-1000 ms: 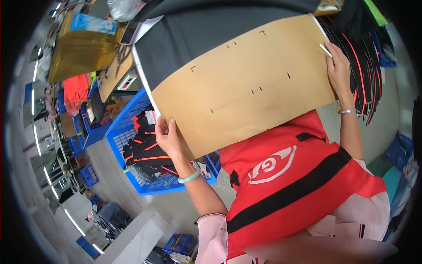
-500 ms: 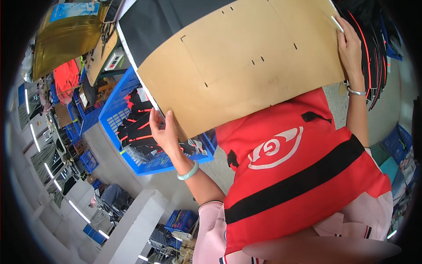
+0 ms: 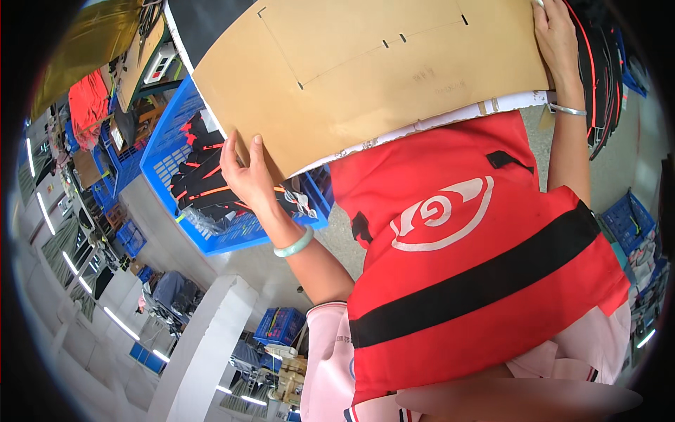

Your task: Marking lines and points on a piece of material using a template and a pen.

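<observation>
A large tan cardboard pattern sheet (image 3: 365, 63) with thin drawn lines and small dark slots lies over dark fabric (image 3: 204, 21) on a white-edged table. My left hand (image 3: 246, 169), a pale green bangle on its wrist, is at the sheet's near left corner. Its thumb and fingers are spread at the edge. At the sheet's right edge rests my right hand (image 3: 559, 46), with a silver bangle. A white pen-like stick (image 3: 539, 3) pokes out from its fingers, mostly cut off by the picture's top.
A blue plastic crate (image 3: 232, 243) with black and orange-red fabric pieces stands below the table's left side. More black pieces with red edging (image 3: 601, 84) hang at the right. A white pillar (image 3: 204, 344) is at lower left. I wear a red apron (image 3: 450, 274).
The cardboard has slid away from me, with both hands on it. A white strip of the table's near edge now shows below it. The view has shifted slightly.
</observation>
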Demonstrator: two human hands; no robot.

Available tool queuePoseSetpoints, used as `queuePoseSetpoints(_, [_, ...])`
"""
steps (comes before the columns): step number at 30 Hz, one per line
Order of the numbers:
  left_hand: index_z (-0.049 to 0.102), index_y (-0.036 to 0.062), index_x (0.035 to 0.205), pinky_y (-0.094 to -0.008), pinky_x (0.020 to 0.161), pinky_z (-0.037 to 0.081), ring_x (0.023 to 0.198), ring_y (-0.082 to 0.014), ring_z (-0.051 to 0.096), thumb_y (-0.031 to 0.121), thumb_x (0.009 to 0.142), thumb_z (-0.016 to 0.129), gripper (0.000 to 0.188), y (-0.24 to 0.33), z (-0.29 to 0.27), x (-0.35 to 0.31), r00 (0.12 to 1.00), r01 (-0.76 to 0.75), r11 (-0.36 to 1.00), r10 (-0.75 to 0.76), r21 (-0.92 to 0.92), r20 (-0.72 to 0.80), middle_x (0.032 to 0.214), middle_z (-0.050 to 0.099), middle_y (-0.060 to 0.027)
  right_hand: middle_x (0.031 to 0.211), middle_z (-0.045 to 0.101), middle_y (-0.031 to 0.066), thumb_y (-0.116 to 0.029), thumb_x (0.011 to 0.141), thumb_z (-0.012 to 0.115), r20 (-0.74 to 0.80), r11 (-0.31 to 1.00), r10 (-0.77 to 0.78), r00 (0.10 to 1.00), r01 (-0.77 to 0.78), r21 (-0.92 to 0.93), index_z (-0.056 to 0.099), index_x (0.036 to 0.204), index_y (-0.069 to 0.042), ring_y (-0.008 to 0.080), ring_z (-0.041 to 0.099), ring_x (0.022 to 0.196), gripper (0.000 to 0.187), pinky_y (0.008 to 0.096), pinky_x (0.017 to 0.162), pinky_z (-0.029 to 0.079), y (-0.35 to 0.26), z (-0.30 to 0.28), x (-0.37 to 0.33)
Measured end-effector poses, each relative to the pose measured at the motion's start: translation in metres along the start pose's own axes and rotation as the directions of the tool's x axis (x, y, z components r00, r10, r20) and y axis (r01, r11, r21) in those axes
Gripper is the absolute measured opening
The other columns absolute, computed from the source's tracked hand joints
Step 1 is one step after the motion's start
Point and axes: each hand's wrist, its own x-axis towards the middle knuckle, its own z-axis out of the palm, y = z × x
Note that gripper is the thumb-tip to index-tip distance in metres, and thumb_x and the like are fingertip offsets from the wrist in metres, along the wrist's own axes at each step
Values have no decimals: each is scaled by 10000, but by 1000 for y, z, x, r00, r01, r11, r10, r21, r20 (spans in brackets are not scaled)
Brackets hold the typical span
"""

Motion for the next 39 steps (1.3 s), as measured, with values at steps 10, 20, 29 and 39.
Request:
queuePoseSetpoints(10, [680,60,1260,-431,1082,415,1280,-315,536,220,880,766,421,6,4,5,999,-33,999,33,19,-8,1352,587,-185,1370,577,211,-82,942,553,-86,986,-104,991,91,-138,613,1318,-60,389,531,1285,382,449,1116,395,-14,-9,-1])
queuePoseSetpoints(20, [673,69,1278,-446,1101,398,1315,-331,504,254,886,758,441,-3,5,4,1000,-23,999,23,-37,-12,1374,571,-198,1405,594,80,-28,879,612,217,747,-662,717,608,269,636,1325,-148,292,515,1347,463,484,1161,335,-141,-2,-58])
queuePoseSetpoints(29, [623,72,1355,-477,1131,362,1370,-368,441,404,788,838,691,17,5,7,998,-46,989,40,138,42,1455,507,-226,1394,555,133,-177,807,691,-546,443,-600,585,811,382,639,1268,-155,391,497,1290,464,638,1099,332,-133,80,-53])
queuePoseSetpoints(39, [621,62,1353,-474,1130,369,1371,-361,444,390,795,833,681,6,-5,9,997,-4,993,-5,120,71,1438,519,-224,1372,564,153,-153,799,666,222,737,-644,732,516,436,653,1234,-152,400,500,1265,435,619,1076,344,-163,-5,-52])
